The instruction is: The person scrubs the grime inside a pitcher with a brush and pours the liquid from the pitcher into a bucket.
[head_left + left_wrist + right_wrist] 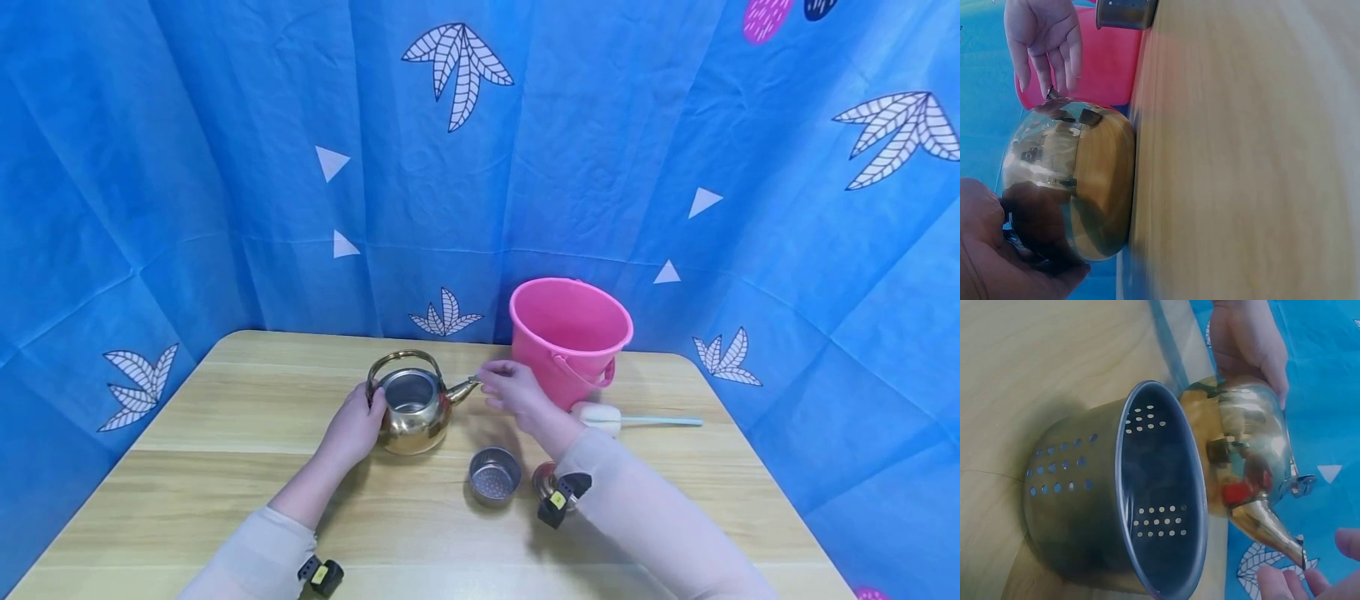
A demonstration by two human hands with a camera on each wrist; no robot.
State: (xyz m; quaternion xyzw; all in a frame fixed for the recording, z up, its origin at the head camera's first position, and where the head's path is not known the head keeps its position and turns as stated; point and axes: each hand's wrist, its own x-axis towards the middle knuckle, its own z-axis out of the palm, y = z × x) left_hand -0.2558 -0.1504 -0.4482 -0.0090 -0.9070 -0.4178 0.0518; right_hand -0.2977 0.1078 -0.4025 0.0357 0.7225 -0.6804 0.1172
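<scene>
A shiny gold kettle without its lid stands on the table, its arched handle upright and its spout pointing right. My left hand grips the kettle's left side at the foot of the handle, thumb toward the opening. At the spout tip is my right hand. Its fingers reach out, fairly straight, and the fingertips are right at the small flap on the spout, with the thumb held apart. Nearer to me sits a perforated metal strainer basket, its mouth facing up.
Behind my right hand stands a pink bucket. A sponge brush with a light blue handle lies to its front right. Under my right wrist, a round metal piece is partly hidden. A blue curtain encloses the table.
</scene>
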